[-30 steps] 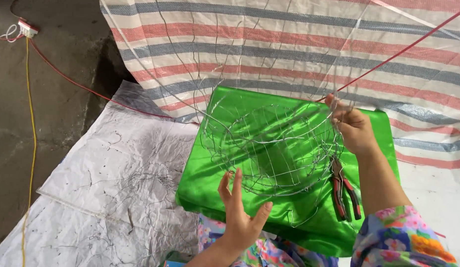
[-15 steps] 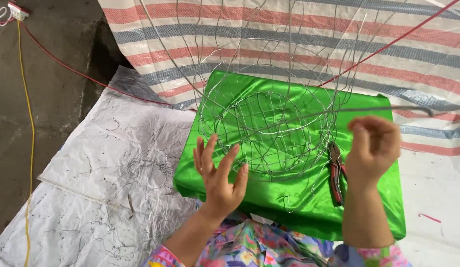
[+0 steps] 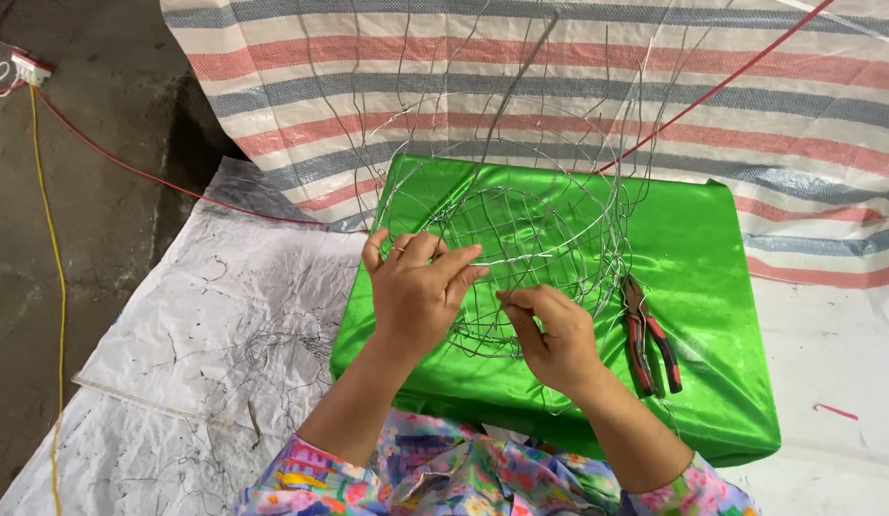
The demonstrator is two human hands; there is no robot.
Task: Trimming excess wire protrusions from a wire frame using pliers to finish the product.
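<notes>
Soft, even daylight falls over my work, with only faint shadows. The green satin cloth (image 3: 693, 248) glares in shiny patches. Everything looks sharp, though edges bend slightly outward.

A dark grey concrete floor (image 3: 72, 401) fills the left side. A red, blue and white striped tarp (image 3: 798, 105) covers the far ground, with white woven sheeting (image 3: 215, 325) spread nearer. A yellow cable (image 3: 54, 287) and a red cable (image 3: 158, 177) run from a white socket block (image 3: 32, 69).
</notes>
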